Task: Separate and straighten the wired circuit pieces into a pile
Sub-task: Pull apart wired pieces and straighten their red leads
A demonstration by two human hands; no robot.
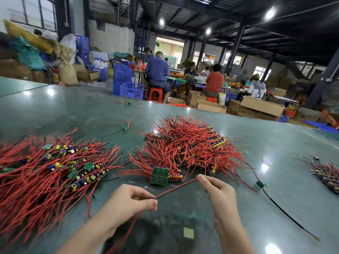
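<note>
Two hands, left hand point(134, 199) and right hand point(219, 192), pinch one red wire point(177, 188) taut.

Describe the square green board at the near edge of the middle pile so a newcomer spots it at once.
Find the big heap of red-wired pieces in the middle of the green table. At its near edge, just beyond the stretched wire pinched between the left hand and right hand, sits the square green board. Unlike the small narrow boards around it, it is large, square and dotted with solder points.

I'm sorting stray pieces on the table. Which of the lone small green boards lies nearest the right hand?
The small green board just right of the right hand, trailing a long black wire toward the table's near edge. The other two strays lie far beyond the piles.
</note>
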